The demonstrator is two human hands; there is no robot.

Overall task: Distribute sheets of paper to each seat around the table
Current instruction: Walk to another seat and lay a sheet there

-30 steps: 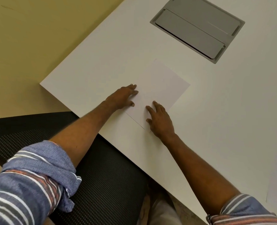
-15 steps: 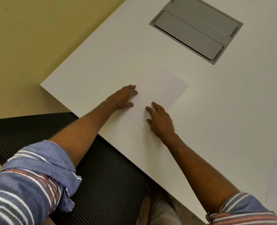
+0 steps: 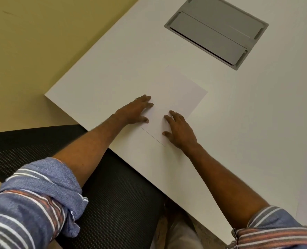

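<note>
Flat on the smooth white table [image 3: 98, 69] lies one thin rectangular sheet [image 3: 178, 94], turned at an angle to the table's edge, just in from the near corner. Both hands rest palm-down on its near end with fingers spread, pressing rather than gripping: the left hand [image 3: 134, 111] covers the sheet's left edge, the right hand [image 3: 180, 131] its near corner. Neither hand is closed around anything. Beyond the sheet, a matte grey rectangular hatch [image 3: 216, 31] with two flat lids sits flush in the tabletop. Below the table edge shows a black mesh chair [image 3: 113, 203], dotted with fine holes. Rolled sleeves [image 3: 41, 194] are soft woven blue cloth with white and rust stripes.
</note>
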